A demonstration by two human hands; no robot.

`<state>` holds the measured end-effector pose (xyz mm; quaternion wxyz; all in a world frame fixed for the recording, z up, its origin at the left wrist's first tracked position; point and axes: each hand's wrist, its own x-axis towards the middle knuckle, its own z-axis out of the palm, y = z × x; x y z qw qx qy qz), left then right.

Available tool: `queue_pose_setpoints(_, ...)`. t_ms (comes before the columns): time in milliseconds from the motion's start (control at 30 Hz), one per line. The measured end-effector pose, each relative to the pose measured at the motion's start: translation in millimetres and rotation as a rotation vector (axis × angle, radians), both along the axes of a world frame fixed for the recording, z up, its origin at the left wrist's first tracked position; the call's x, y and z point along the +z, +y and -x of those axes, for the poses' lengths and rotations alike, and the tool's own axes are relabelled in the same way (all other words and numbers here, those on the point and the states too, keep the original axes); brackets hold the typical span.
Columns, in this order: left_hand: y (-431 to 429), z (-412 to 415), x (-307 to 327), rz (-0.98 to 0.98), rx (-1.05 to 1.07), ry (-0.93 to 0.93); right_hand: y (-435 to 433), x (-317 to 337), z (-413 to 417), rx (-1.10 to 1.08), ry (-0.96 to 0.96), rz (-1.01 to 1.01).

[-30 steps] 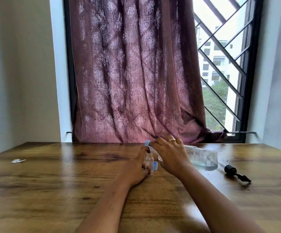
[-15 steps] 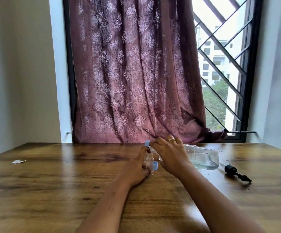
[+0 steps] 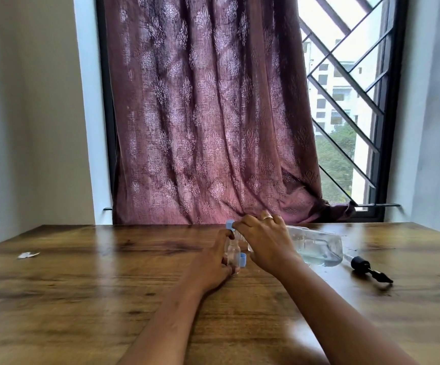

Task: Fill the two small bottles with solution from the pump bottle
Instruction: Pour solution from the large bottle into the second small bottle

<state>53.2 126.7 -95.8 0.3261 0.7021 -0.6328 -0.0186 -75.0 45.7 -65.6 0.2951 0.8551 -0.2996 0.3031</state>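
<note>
- Our left hand (image 3: 208, 270) curls its fingers round the upright small bottle (image 3: 234, 255).
- Our right hand (image 3: 266, 241) clamps its fingers on the tilted pump bottle (image 3: 319, 246), just beside.

Two light blue plastic caps (image 3: 230, 224) (image 3: 243, 259); one small clear bottle (image 3: 233, 255) in view; one large clear plastic bottle (image 3: 316, 246); one black pump head (image 3: 366, 267), right; one white paper scrap (image 3: 27, 255), left.
</note>
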Motion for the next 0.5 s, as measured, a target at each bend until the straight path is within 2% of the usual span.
queue_pose_setpoints(500, -1.9, -1.1, -0.5, -0.001, -0.013, 0.028, 3.0, 4.0, 1.6, 0.016, 0.032, -0.100)
